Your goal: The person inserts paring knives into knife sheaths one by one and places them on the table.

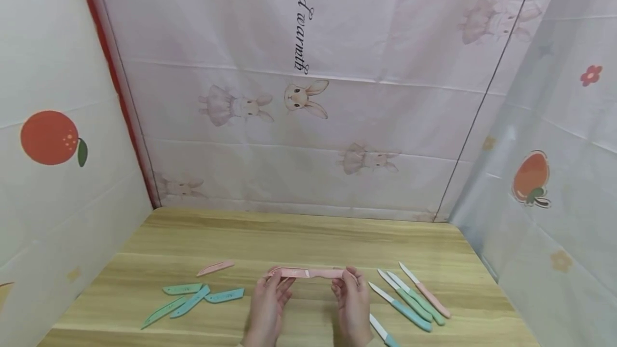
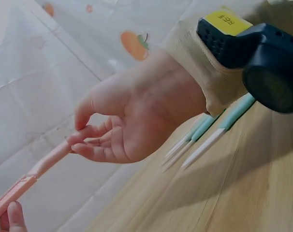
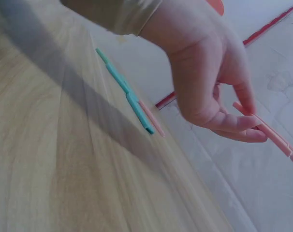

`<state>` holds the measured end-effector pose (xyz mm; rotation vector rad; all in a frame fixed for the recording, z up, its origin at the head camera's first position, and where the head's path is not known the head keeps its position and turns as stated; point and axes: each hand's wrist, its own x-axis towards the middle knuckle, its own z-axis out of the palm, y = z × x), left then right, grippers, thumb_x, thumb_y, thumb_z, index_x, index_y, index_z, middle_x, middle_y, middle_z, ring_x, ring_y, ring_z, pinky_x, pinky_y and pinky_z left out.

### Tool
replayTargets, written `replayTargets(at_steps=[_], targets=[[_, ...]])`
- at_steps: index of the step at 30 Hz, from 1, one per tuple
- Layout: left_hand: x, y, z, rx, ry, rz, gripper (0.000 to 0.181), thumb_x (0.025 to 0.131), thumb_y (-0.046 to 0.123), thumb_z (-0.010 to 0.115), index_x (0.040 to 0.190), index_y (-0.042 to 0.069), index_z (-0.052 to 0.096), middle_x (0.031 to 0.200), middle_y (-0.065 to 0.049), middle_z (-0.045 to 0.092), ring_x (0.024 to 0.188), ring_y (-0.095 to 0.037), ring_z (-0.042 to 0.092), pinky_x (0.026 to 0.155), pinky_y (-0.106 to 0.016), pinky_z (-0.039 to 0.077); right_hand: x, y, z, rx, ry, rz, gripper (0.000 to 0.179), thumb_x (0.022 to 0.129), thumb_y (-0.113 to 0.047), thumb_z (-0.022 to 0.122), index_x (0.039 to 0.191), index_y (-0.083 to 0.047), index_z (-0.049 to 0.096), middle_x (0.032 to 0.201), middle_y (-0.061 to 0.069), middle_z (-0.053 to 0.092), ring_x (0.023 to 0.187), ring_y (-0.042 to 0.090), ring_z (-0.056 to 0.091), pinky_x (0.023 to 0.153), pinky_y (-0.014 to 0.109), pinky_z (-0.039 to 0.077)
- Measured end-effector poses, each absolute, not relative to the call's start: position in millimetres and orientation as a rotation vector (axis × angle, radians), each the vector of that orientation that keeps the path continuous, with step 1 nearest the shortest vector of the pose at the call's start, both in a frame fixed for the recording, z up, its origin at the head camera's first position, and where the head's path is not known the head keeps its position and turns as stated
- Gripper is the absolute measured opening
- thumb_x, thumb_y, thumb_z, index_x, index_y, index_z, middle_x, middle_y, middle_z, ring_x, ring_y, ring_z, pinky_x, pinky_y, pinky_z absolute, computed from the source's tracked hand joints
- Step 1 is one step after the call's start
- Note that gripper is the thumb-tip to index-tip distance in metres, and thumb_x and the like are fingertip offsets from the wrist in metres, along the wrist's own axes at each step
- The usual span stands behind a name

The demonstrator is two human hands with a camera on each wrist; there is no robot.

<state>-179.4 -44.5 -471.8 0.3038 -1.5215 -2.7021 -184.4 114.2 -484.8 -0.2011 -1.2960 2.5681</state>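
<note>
A pink-handled paring knife (image 1: 329, 273) is held level above the table, its blade mostly inside a pink blade sheath (image 1: 294, 272). My left hand (image 1: 266, 307) pinches the sheath between thumb and fingers. The handle's end is pinched by my right hand (image 1: 354, 307). A short strip of white blade shows where handle and sheath meet. In the left wrist view, the right hand (image 2: 137, 108) grips the pink handle (image 2: 54, 158) while only the left thumb (image 2: 15, 216) and a bit of finger appear. The right wrist view has the left hand (image 3: 204, 72) on the sheath (image 3: 274, 136).
Left on the wooden table (image 1: 308, 240) lie a pink sheath (image 1: 215, 268), green sheaths (image 1: 164, 312) and blue sheaths (image 1: 225, 296), some overlapping. To the right are several bare-bladed knives, with a pink handle (image 1: 434, 300), green handles (image 1: 414, 304) and blue handles (image 1: 412, 315). Printed curtains (image 1: 385, 111) surround the table.
</note>
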Motion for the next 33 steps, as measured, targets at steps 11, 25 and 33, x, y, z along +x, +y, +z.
replayTargets(at_steps=[11,25,33], targets=[[-182.8,-43.1,-468.0,0.45,-1.472,-2.422,0.024,0.096,0.017,0.054,0.106,-0.002,0.044,0.095,-0.013,0.068,0.079,-0.015,0.069,0.055,-0.02,0.054,-186.6,118.0,-479.4,-0.322,-1.331,2.44,0.027,0.094,-0.004,0.054,0.112,0.005,0.037,0.086,0.005,0.066,0.073,0.008,0.064,0.068,0.017,0.055],[-194.4,-58.3,-464.5,-0.076,-2.224,-1.819,0.039,0.092,0.002,0.051,0.129,-0.01,0.046,0.087,-0.012,0.069,0.072,-0.019,0.068,0.042,-0.015,0.046,-195.4,139.8,-478.1,-0.228,-1.705,2.35,0.049,0.098,-0.011,0.044,0.14,0.009,0.026,0.118,0.025,0.058,0.095,0.017,0.065,0.083,0.027,0.053],[-210.7,-74.8,-469.9,-0.204,-2.565,-1.889,0.056,0.089,0.002,0.045,0.138,-0.014,0.024,0.065,-0.004,0.064,0.055,-0.016,0.061,0.051,-0.032,0.054,-212.1,154.1,-485.7,-0.084,-1.996,2.538,0.064,0.093,-0.004,0.039,0.145,0.007,0.003,0.086,0.01,0.069,0.071,0.011,0.066,0.056,0.014,0.05]])
